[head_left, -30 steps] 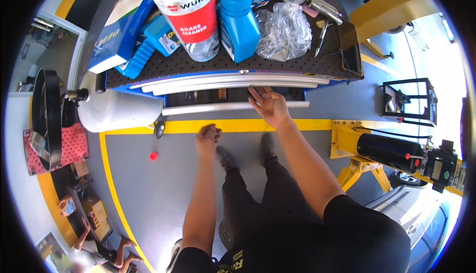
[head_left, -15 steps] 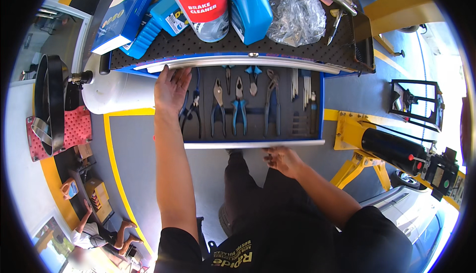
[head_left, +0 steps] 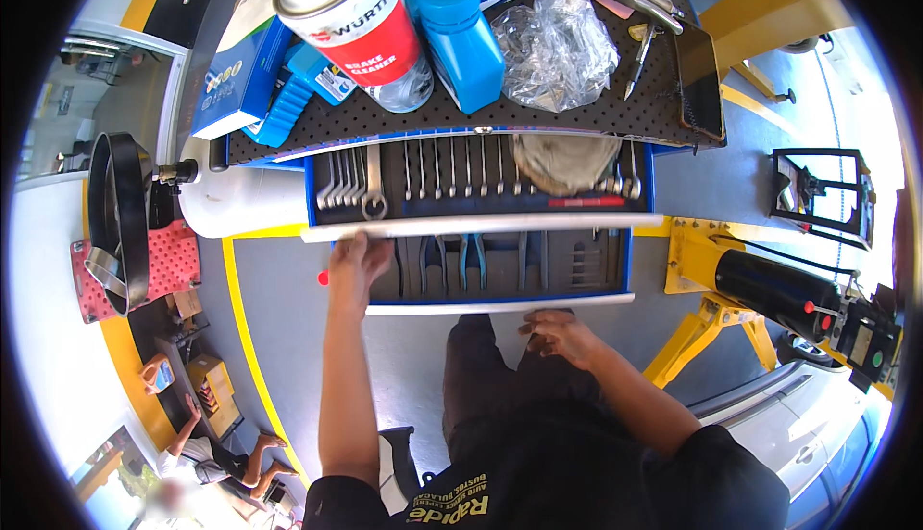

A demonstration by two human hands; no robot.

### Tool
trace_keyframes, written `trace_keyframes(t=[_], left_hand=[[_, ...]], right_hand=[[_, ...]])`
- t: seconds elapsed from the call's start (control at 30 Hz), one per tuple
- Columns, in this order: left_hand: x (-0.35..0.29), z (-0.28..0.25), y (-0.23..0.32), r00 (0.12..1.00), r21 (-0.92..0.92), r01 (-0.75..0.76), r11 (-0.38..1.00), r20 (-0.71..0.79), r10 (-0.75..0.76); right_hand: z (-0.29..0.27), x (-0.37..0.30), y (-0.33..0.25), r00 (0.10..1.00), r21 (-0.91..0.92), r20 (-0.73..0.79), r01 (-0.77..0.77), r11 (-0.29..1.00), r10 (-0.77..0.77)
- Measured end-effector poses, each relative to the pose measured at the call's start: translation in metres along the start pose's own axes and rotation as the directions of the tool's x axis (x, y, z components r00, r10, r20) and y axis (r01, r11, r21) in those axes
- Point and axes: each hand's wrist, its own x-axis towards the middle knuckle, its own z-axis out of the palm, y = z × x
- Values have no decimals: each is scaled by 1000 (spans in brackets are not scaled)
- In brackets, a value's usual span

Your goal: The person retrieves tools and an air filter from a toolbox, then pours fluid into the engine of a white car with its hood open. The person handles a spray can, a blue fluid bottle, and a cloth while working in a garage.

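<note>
My left hand [head_left: 359,265] has its fingers on the left part of the upper drawer's [head_left: 500,227] pale front edge. Several wrenches [head_left: 468,169] lie in rows inside that drawer, along with a bunched off-white, cloth-like thing [head_left: 567,160] and a slim red item [head_left: 586,202]. Beneath it the lower drawer [head_left: 500,306] is also pulled out. Its pliers [head_left: 473,263] show only by their handles, since the upper drawer covers the rest. My right hand [head_left: 562,338] hovers just below the lower drawer's front, fingers loosely bent and apart, with nothing seen in them.
On the perforated cart top [head_left: 663,112] stand a red-and-white spray can [head_left: 370,39], a blue bottle [head_left: 461,49] and a crumpled clear bag [head_left: 558,49]. A yellow stand [head_left: 711,261] is at right. Another person [head_left: 207,458] is at lower left, a silver car [head_left: 808,443] at lower right.
The upper drawer has come out toward me with my left hand at its edge, revealing the wrenches and covering part of the pliers. My right hand stays near the lower drawer's front.
</note>
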Motion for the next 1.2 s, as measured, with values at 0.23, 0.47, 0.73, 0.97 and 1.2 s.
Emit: trace_keyframes(t=[0.23,0.47,0.73,0.97,1.2], left_hand=[[-15,-42,75,992,404,102,909,23,-121],[72,-7,100,880,-541,-117,833,332,339],[68,9,96,983,-468,-122,875,63,171],[17,-19,56,990,-385,-104,917,45,131],[-39,-19,28,984,-127,-78,989,-169,56]], right_hand=[[8,-38,-25,985,294,114,89,952,-127],[12,-65,27,988,377,116,-141,915,105],[11,-50,14,995,409,84,-76,909,45],[35,-15,-56,959,148,-198,232,961,-201],[54,-38,-109,925,-42,-138,351,935,-353]])
